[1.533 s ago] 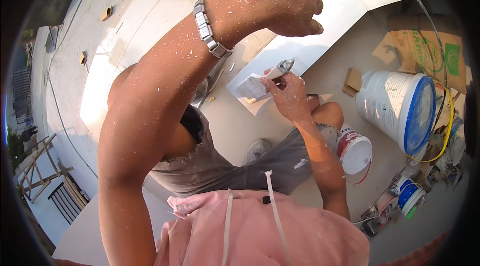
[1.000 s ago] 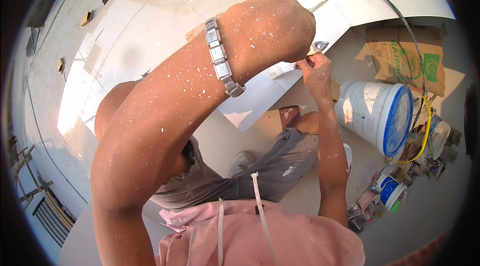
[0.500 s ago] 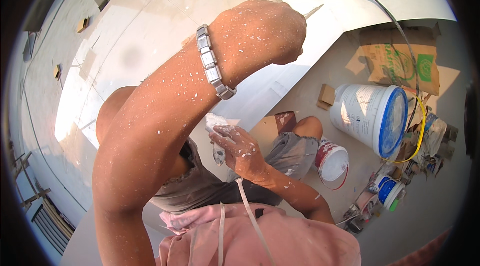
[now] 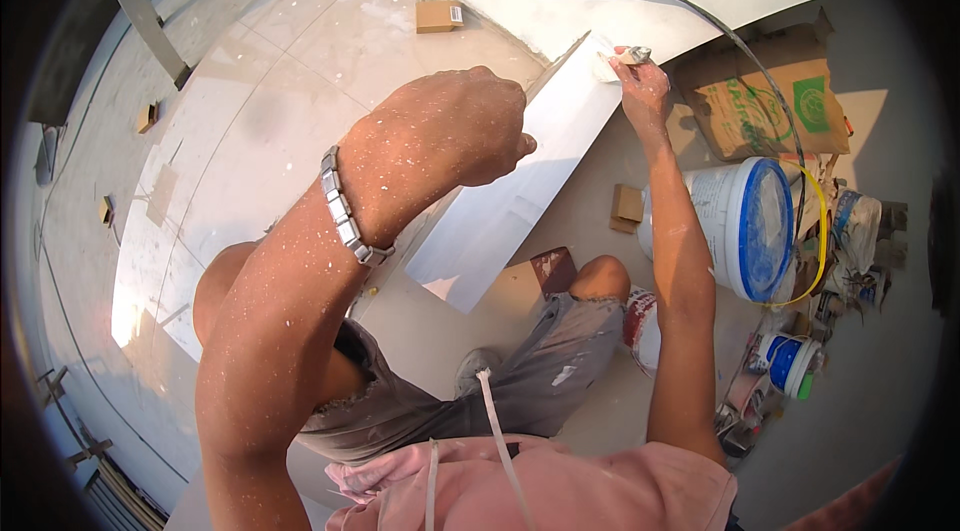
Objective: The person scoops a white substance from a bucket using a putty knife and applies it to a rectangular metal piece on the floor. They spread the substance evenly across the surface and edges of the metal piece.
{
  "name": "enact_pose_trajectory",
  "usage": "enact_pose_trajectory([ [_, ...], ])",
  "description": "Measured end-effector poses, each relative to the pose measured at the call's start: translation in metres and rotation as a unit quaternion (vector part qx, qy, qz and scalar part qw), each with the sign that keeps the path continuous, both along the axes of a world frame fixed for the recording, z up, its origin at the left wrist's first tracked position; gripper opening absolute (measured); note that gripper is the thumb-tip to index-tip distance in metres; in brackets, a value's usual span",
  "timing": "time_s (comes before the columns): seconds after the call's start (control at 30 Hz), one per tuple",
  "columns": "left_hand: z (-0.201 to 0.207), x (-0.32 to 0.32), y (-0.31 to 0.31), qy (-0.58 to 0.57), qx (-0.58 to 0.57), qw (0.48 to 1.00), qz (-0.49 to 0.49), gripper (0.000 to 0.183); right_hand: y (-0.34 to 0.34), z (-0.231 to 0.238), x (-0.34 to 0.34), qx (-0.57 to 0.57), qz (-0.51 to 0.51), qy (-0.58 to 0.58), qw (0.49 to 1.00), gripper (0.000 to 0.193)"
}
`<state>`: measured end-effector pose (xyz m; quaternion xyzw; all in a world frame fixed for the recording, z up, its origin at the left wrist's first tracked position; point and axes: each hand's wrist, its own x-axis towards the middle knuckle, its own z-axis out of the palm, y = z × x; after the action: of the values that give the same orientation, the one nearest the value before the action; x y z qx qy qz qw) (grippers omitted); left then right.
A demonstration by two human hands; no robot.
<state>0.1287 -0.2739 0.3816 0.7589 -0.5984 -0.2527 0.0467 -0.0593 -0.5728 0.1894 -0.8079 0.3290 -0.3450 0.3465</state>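
My left hand point(image 4: 445, 126), flecked with white and wearing a metal bracelet point(image 4: 345, 211), hangs over the left edge of a long white panel point(image 4: 530, 196). Its fingers are curled; what they hold, if anything, is hidden beneath. At the panel's far end, my right hand point(image 4: 645, 96) grips a small tool point(image 4: 632, 55) with a grey rounded end. White paste smears the part beside the panel, and the tool's exact kind cannot be made out. My right arm is stretched forward.
A large white bucket with a blue rim point(image 4: 755, 231) lies at right, near a brown paper sack point(image 4: 770, 101) and a small red-and-white pail point(image 4: 643, 326). A black cable point(image 4: 690, 6) crosses the white surface ahead. Small cardboard boxes point(image 4: 438, 17) sit on the tiled floor.
My right hand has gone from near my lap to the panel's far end, still holding the tool. My left hand has drawn back and left, uncovering more of the panel.
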Motion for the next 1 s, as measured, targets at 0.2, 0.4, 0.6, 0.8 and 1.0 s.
enact_pose_trajectory([
  [0.2, -0.002, 0.011, -0.001, 0.000, 0.017, 1.000, 0.007, 0.038, 0.197, 0.001, -0.017, -0.087, 0.177, 0.110, 0.974, 0.037],
  [0.4, 0.015, 0.011, -0.018, -0.014, 0.080, 0.997, -0.002, 0.032, 0.262, 0.043, -0.042, -0.027, 0.173, 0.062, 0.983, 0.048],
  [0.6, 0.008, -0.001, -0.017, 0.009, 0.047, 0.999, -0.003, 0.042, 0.096, 0.006, -0.003, -0.224, -0.005, 0.086, 0.971, 0.049],
  [0.8, -0.001, -0.017, -0.013, 0.019, 0.014, 0.998, -0.067, 0.039, 0.017, -0.037, 0.017, -0.257, -0.039, 0.099, 0.960, 0.038],
  [1.0, -0.010, -0.017, -0.009, 0.032, 0.017, 0.997, -0.071, 0.031, 0.002, -0.056, 0.034, -0.242, -0.037, 0.119, 0.962, 0.038],
])
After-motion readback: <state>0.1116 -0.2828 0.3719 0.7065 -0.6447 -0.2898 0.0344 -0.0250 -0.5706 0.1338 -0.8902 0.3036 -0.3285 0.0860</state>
